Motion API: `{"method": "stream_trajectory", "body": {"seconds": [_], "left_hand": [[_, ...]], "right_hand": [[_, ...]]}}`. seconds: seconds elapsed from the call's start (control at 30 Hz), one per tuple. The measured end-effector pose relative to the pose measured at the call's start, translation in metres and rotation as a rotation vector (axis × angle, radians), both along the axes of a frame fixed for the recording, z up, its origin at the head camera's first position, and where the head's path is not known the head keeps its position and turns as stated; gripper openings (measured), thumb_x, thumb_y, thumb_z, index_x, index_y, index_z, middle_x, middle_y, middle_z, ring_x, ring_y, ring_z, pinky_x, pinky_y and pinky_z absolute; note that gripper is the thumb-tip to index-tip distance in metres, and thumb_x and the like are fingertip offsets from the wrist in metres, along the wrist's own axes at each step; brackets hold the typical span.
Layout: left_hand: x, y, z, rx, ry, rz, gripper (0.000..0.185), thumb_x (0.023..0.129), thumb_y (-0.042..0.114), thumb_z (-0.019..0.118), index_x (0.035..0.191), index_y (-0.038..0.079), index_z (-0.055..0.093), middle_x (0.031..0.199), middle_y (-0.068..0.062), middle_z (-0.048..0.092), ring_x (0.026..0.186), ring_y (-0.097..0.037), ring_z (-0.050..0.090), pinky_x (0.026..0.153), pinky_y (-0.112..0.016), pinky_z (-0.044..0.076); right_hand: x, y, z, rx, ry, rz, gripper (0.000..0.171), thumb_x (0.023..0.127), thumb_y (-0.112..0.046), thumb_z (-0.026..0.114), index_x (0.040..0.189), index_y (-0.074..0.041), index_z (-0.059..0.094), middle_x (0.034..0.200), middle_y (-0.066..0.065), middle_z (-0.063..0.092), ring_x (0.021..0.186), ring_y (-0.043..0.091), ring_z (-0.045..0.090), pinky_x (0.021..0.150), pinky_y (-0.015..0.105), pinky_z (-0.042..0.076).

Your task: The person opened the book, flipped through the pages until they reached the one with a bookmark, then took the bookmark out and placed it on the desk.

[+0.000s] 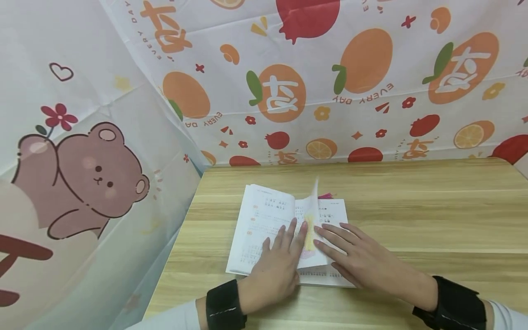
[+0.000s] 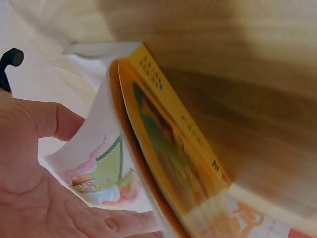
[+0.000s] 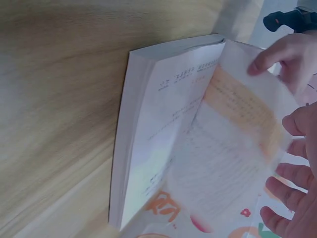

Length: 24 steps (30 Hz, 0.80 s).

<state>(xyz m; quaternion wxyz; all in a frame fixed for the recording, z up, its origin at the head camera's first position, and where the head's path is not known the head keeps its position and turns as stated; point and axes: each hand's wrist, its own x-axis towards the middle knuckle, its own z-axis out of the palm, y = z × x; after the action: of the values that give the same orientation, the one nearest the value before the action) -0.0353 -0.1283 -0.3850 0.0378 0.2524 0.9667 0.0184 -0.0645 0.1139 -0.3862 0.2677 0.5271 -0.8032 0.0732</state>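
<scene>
Head view: open white paperback book with printed pages (image 1: 264, 224) lies flat on the pale wooden table (image 1: 412, 206), under both hands. Left hand (image 1: 277, 266) rests palm-down on the left page, fingers straight and close together, fingertips near the gutter. Right hand (image 1: 359, 259) lies flat on the right page, fingers straight and slightly spread, pointing toward the gutter. One thin loose page (image 1: 314, 201) stands upright just beyond the fingertips of both hands, blurred; whether a finger touches it cannot be told.

Step, as judged: page turning, mid-flip. Next move likely calls for laying that page flat on one side and pressing it down without creasing.

Right wrist view: translucent page (image 3: 233, 144) arcs over the book block (image 3: 148, 148), fingers (image 3: 277, 54) beside it. Left wrist view: yellow cover edge (image 2: 183, 129) shows beside the thumb (image 2: 54, 119).

No containers in view. Fruit-print cloth (image 1: 330, 82) hangs behind the table.
</scene>
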Motion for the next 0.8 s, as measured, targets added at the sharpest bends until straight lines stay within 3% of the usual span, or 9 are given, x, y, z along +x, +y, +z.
{"method": "stream_trajectory", "body": {"seconds": [0.17,0.27,0.37,0.43,0.53,0.67,0.8], "left_hand": [[-0.003,-0.008,0.008,-0.102,0.18,-0.048,0.117,0.076,0.023,0.085,0.163,0.018,0.007,0.167,-0.019,0.013,0.147,-0.042,0.03,0.104,-0.064,0.042],[-0.006,-0.015,0.008,-0.233,0.324,-0.113,0.107,0.077,0.024,0.085,0.162,0.024,0.019,0.167,-0.016,0.015,0.15,-0.04,0.025,0.108,-0.062,0.039],[-0.01,-0.021,0.006,-0.33,0.385,-0.193,0.079,0.087,0.024,0.075,0.156,0.027,0.037,0.167,-0.009,0.021,0.151,-0.034,0.024,0.112,-0.058,0.036],[-0.011,-0.025,0.004,-0.369,0.357,-0.261,0.062,0.093,0.024,0.068,0.151,0.028,0.046,0.165,-0.005,0.028,0.151,-0.029,0.027,0.113,-0.054,0.036],[-0.012,-0.029,0.002,-0.347,0.211,-0.317,0.052,0.095,0.023,0.064,0.146,0.027,0.053,0.16,-0.001,0.038,0.148,-0.027,0.034,0.113,-0.049,0.038],[-0.014,-0.032,0.003,-0.267,0.001,-0.261,0.051,0.096,0.023,0.058,0.146,0.021,0.054,0.157,-0.001,0.044,0.146,-0.029,0.038,0.111,-0.048,0.041],[-0.019,-0.034,0.008,-0.225,-0.076,-0.235,0.049,0.099,0.031,0.057,0.146,0.018,0.054,0.158,-0.002,0.042,0.146,-0.031,0.038,0.111,-0.05,0.041]], "right_hand": [[0.001,0.004,0.001,0.05,-0.059,-0.039,0.056,0.109,-0.035,0.018,0.142,-0.009,0.055,0.147,0.011,0.054,0.132,0.026,0.053,0.104,0.046,0.045],[0.003,0.008,0.001,0.108,-0.118,-0.072,0.046,0.106,-0.036,0.043,0.141,-0.009,0.056,0.147,0.011,0.054,0.13,0.027,0.055,0.102,0.046,0.048],[0.005,0.013,-0.005,0.178,-0.175,-0.116,0.052,0.095,-0.039,0.066,0.136,-0.008,0.06,0.144,0.012,0.056,0.126,0.027,0.057,0.1,0.046,0.05],[0.008,0.017,-0.01,0.215,-0.231,-0.147,0.057,0.09,-0.043,0.071,0.134,-0.007,0.063,0.143,0.013,0.058,0.125,0.028,0.058,0.1,0.046,0.049],[0.01,0.02,-0.02,0.247,-0.335,-0.18,0.063,0.09,-0.053,0.067,0.132,-0.006,0.064,0.141,0.014,0.059,0.124,0.03,0.058,0.102,0.049,0.046],[0.008,0.021,-0.026,0.236,-0.431,-0.202,0.068,0.089,-0.058,0.066,0.131,-0.005,0.064,0.137,0.015,0.061,0.123,0.031,0.059,0.104,0.051,0.044],[0.004,0.02,-0.024,0.235,-0.478,-0.212,0.069,0.085,-0.058,0.069,0.129,-0.005,0.065,0.135,0.014,0.063,0.122,0.03,0.06,0.103,0.05,0.045]]}}
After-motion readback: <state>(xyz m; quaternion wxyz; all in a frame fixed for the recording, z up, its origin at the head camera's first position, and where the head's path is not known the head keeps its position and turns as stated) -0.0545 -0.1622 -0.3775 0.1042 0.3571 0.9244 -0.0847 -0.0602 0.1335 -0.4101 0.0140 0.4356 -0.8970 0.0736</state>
